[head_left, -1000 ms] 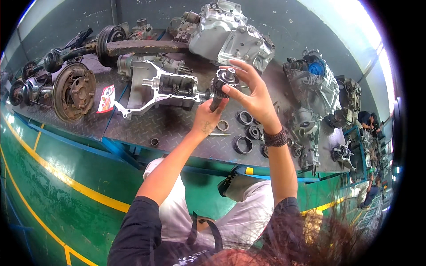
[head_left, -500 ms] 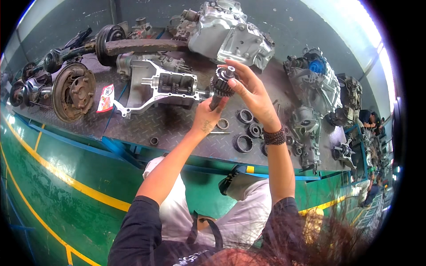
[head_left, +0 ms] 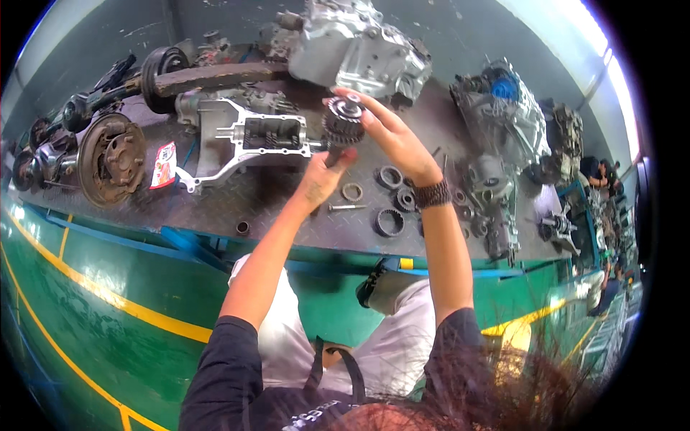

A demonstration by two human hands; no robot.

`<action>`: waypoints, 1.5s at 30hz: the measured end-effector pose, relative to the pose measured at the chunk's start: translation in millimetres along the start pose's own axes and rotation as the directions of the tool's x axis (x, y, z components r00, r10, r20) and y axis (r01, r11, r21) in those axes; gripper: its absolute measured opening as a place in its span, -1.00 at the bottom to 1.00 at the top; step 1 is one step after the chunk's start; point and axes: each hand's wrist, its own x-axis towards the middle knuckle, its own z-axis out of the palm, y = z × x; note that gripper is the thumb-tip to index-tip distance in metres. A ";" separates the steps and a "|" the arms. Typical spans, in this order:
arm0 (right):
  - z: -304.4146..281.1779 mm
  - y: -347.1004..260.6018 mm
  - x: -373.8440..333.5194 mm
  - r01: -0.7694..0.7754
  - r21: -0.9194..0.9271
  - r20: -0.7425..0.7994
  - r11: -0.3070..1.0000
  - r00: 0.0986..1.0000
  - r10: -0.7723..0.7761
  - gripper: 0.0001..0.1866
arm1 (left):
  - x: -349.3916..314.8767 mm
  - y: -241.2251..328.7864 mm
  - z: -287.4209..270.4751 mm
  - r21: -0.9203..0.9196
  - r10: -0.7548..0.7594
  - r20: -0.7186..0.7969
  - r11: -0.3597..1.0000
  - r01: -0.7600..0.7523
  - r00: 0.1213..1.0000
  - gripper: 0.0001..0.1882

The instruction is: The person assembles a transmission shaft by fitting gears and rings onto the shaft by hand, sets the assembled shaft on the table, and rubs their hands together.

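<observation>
Above the metal bench I hold a gear shaft (head_left: 343, 129) stacked with toothed gears, its top end tilted toward me. My left hand (head_left: 320, 178) is closed round the narrow lower part of the shaft. The fingers of my right hand (head_left: 394, 140) curve round the uppermost gear, with the thumb against its near side. Just left of the shaft lies an open silver gearbox housing (head_left: 215, 121) with gears inside. Below my hands, a bronze-coloured ring (head_left: 352, 192) and a thin metal pin (head_left: 347, 207) rest on the bench. Part of the shaft is hidden by my fingers.
Several ring gears (head_left: 390, 223) and bearings lie by my right wrist. A large silver casing (head_left: 352, 61) stands behind, another transmission (head_left: 503, 118) at right. At left are a rusty brake drum (head_left: 111, 159) and a red-white packet (head_left: 164, 165). The bench (head_left: 287, 228) has a blue frame.
Both hands and the gear shaft have shifted slightly left in the picture, along with the whole view. The shaft's top now faces me more. Both hands keep their hold.
</observation>
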 end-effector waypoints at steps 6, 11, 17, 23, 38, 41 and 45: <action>6.4 -0.2 8.7 -0.040 -0.042 -0.059 0.998 0.998 0.038 -0.51 | 2.3 -8.6 -14.1 0.033 0.015 -0.148 0.999 -0.010 0.989 -0.47; 36.4 14.1 -0.2 0.015 -0.100 -0.364 0.995 0.930 -0.050 -0.41 | 0.7 -13.1 11.9 0.228 0.161 -0.317 0.969 -0.089 0.935 -0.42; 25.1 7.0 6.5 0.025 -0.317 -0.276 0.948 0.954 -0.117 -0.35 | -3.3 -7.9 12.6 0.029 0.162 -0.302 0.987 -0.161 0.940 -0.21; 9.7 14.2 -5.3 0.093 -0.145 -0.155 0.985 0.981 -0.115 -0.37 | -6.3 -6.0 7.0 -0.046 0.113 -0.163 0.991 -0.122 0.980 -0.25; -79.4 77.7 -186.4 -0.571 -0.166 -0.595 0.804 0.708 0.380 -0.67 | -11.1 -2.0 0.3 -0.122 0.071 -0.161 0.988 -0.091 0.985 -0.27; -87.1 98.0 -214.4 -0.573 -0.077 -0.736 0.816 0.585 0.341 -0.71 | -14.2 -1.3 -2.9 -0.176 0.056 -0.102 0.982 -0.073 0.993 -0.23; -99.5 106.1 -227.1 -0.584 -0.094 -0.794 0.806 0.533 0.294 -0.72 | -15.8 -0.9 0.5 -0.104 0.057 -0.113 0.992 -0.069 0.992 -0.23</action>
